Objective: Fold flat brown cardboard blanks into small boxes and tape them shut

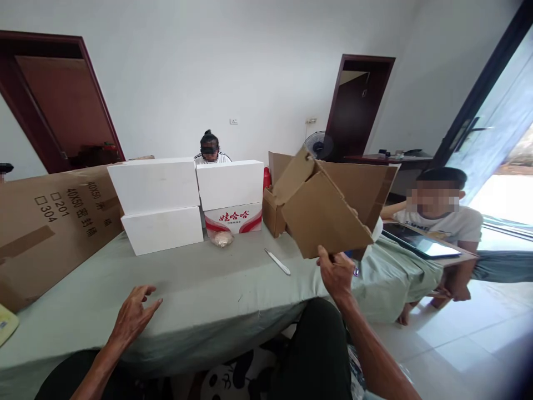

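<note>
My right hand (336, 275) grips the lower edge of a brown cardboard piece (327, 214), thumb on its near face, holding it tilted above the table's right side. Behind it stands an open cardboard box (366, 189), partly covered by the piece. My left hand (134, 314) hovers over or rests on the green cloth (187, 289) near the front edge, fingers apart and nothing in it. A white utility knife (277, 261) lies on the cloth between the hands, closer to the right one.
White boxes (162, 230) are stacked at the back, beside a red-and-white printed carton (233, 218) with a small clear bag (222, 239) before it. A large brown carton (54, 228) stands left. One person (210, 150) sits behind, another (441, 216) at right near a tablet (420, 241).
</note>
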Tool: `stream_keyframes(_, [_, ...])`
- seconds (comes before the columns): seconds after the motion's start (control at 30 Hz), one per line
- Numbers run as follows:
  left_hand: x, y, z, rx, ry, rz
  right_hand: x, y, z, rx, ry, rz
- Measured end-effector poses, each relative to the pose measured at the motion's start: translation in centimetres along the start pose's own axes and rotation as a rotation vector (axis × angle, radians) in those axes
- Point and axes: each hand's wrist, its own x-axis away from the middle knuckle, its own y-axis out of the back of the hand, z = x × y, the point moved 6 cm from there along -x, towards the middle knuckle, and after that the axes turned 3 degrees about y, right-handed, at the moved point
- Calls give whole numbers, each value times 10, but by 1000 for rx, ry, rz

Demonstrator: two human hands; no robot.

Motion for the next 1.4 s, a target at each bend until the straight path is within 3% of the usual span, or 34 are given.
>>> stream_keyframes(0.13, [7, -22, 20, 4, 65, 75, -42, 6, -26, 140, 14, -77])
stream_keyframes(0.3, [13, -33, 31, -7, 107, 144, -67, -20, -47, 263, -5, -23])
stream_keyframes(0.53, [21, -38, 42, -24, 144, 204, -78, -61, -59, 397, -74, 96])
stream_keyframes(1.0, [25, -42, 55, 10, 177, 221, -77, -112, -52, 486, -101, 313])
stream_keyframes(1.27, [28, -41, 59, 32, 176, 227, -92, -150, -71, 534, -201, 340])
stream_keyframes(1.4, [28, -33, 41, -1, 180, 220, -109, -162, -69, 494, -125, 297])
